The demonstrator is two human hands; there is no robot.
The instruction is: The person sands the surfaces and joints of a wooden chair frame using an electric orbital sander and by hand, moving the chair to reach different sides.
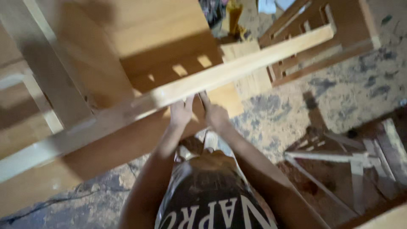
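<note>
Head view, looking steeply down. Nearest, the person's dark printed top [216,203] fills the lower edge, cut off by the frame. Both forearms reach up to a long pale wooden rail [178,95] that crosses the view diagonally, from lower left to upper right. The left hand [181,112] and right hand [216,115] meet the rail's near edge side by side; the fingers press up against it, but blur and shadow prevent telling whether they wrap around it. Behind the rail lies a broad wooden panel [140,29], partly shaded. A slatted wooden frame [313,42] stands at upper right, partly masked by the rail. A smaller frame of pale strips [352,163] rests on the mottled floor [339,101] at right.
</note>
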